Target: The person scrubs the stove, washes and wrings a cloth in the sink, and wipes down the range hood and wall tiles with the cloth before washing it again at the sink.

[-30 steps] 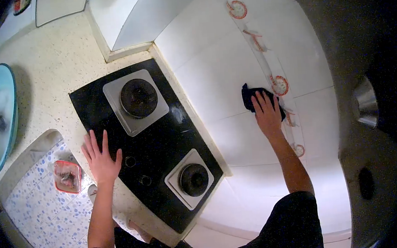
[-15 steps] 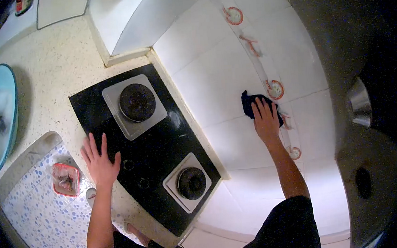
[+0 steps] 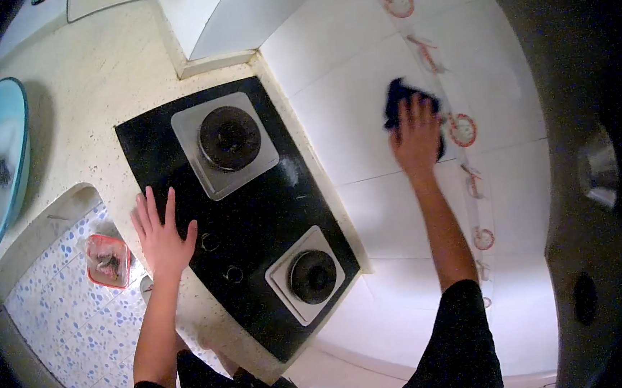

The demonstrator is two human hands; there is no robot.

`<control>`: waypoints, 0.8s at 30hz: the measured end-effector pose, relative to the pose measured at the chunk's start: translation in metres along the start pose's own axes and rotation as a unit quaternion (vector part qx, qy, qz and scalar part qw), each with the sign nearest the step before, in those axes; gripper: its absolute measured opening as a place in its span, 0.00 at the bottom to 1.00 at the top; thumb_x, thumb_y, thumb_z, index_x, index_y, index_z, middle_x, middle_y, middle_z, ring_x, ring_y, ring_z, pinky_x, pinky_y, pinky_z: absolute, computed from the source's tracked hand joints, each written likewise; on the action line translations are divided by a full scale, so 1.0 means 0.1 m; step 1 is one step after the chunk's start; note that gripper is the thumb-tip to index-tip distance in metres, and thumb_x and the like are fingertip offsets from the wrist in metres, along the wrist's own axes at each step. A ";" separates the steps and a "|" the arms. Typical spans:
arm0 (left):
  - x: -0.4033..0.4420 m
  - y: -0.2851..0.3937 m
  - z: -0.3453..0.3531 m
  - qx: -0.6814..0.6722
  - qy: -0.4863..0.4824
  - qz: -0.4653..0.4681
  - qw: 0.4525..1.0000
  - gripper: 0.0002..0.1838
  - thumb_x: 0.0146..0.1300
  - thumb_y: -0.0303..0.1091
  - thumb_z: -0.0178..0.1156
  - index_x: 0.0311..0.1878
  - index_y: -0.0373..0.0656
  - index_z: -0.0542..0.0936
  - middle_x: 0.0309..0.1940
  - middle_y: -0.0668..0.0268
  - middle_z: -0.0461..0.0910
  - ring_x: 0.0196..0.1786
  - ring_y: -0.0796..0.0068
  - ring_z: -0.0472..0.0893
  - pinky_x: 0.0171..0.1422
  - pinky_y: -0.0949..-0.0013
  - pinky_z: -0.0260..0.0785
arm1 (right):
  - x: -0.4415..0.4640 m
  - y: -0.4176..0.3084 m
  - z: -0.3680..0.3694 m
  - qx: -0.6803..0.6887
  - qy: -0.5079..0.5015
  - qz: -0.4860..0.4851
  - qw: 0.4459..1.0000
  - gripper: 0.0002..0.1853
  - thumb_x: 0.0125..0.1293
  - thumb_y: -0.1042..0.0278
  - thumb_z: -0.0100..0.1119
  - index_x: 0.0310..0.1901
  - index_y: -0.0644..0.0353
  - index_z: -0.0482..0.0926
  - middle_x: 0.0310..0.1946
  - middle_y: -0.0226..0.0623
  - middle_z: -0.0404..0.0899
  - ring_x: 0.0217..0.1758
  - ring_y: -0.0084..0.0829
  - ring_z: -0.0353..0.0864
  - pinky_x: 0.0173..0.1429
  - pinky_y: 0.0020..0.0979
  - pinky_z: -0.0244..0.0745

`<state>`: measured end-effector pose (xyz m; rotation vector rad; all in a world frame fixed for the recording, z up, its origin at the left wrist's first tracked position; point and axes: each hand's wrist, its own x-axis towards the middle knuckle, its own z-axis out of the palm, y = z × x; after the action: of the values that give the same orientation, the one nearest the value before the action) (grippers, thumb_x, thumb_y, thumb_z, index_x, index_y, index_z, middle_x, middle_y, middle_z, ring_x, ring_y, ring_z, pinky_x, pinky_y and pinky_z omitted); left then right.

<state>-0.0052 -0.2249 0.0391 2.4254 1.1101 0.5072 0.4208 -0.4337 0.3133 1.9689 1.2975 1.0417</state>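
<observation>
My right hand point(image 3: 417, 143) presses a dark cloth point(image 3: 396, 96) against the white tiled wall point(image 3: 365, 140), just beside a strip of red-and-white printed decoration. The fingers point up and lie over the cloth, and both look blurred. My left hand point(image 3: 164, 237) is spread with nothing in it, resting at the front edge of the black glass cooktop point(image 3: 254, 212). Part of the palm lies over the pale counter edge. On the cooktop, two round dark burners sit on square metal plates: a larger one point(image 3: 230, 138) at the far end and a smaller one point(image 3: 312, 277) at the near end.
A blue basin point(image 3: 23, 153) with cloudy water and something dark in it stands on the speckled counter point(image 3: 94, 86) at left. Below, a red-rimmed container point(image 3: 108, 261) is on the blue-spotted floor point(image 3: 52, 313). A metal cone-shaped part point(image 3: 599, 170) protrudes at the right.
My right hand and the cloth have moved up along the wall, past the round print. My left hand stays spread at the cooktop edge. The view has shifted slightly.
</observation>
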 end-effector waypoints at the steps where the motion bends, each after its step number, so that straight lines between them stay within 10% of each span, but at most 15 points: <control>1: 0.00 0.00 0.00 -0.001 0.000 0.004 1.000 0.42 0.64 0.51 0.64 0.81 0.56 0.64 0.84 0.51 0.48 0.85 0.45 0.47 0.86 0.40 0.38 | -0.16 -0.29 0.15 0.031 -0.048 -0.027 0.998 0.38 0.65 0.52 0.62 0.75 0.55 0.67 0.80 0.48 0.59 0.82 0.54 0.57 0.79 0.64 0.53; 11: 0.01 0.01 -0.01 0.012 -0.020 0.000 1.000 0.43 0.64 0.51 0.64 0.81 0.56 0.62 0.84 0.51 0.48 0.86 0.45 0.45 0.87 0.40 0.35 | -1.32 -1.38 0.67 0.165 -0.163 -0.135 0.963 0.33 0.68 0.69 0.53 0.76 0.54 0.65 0.80 0.40 0.59 0.79 0.42 0.64 0.82 0.55 0.55; 17: 0.00 0.03 -0.03 0.008 -0.010 0.002 1.000 0.42 0.65 0.51 0.63 0.81 0.55 0.62 0.84 0.51 0.47 0.86 0.46 0.44 0.87 0.42 0.35 | -1.27 -0.30 0.00 0.055 -0.190 -0.088 0.976 0.31 0.67 0.69 0.55 0.73 0.50 0.70 0.78 0.40 0.65 0.79 0.41 0.65 0.80 0.60 0.57; 20: -0.01 0.02 -0.02 0.007 -0.002 0.003 1.000 0.42 0.65 0.50 0.64 0.81 0.54 0.63 0.84 0.51 0.48 0.86 0.47 0.45 0.87 0.42 0.36 | -1.02 0.69 -0.41 -0.050 -0.045 -0.037 0.997 0.27 0.65 0.69 0.58 0.67 0.52 0.76 0.75 0.42 0.68 0.78 0.45 0.67 0.76 0.62 0.61; 24: -0.02 -0.01 0.02 0.005 0.020 0.016 1.000 0.41 0.66 0.49 0.63 0.81 0.54 0.62 0.84 0.52 0.49 0.86 0.47 0.46 0.87 0.42 0.36 | -0.52 1.65 -1.17 -0.142 0.012 0.014 0.990 0.40 0.61 0.68 0.62 0.77 0.55 0.63 0.80 0.45 0.61 0.83 0.47 0.58 0.84 0.56 0.51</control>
<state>-0.0063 -0.2267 0.0368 2.4549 1.0947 0.5644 0.3920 -0.5401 0.4907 1.7681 1.0700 1.1957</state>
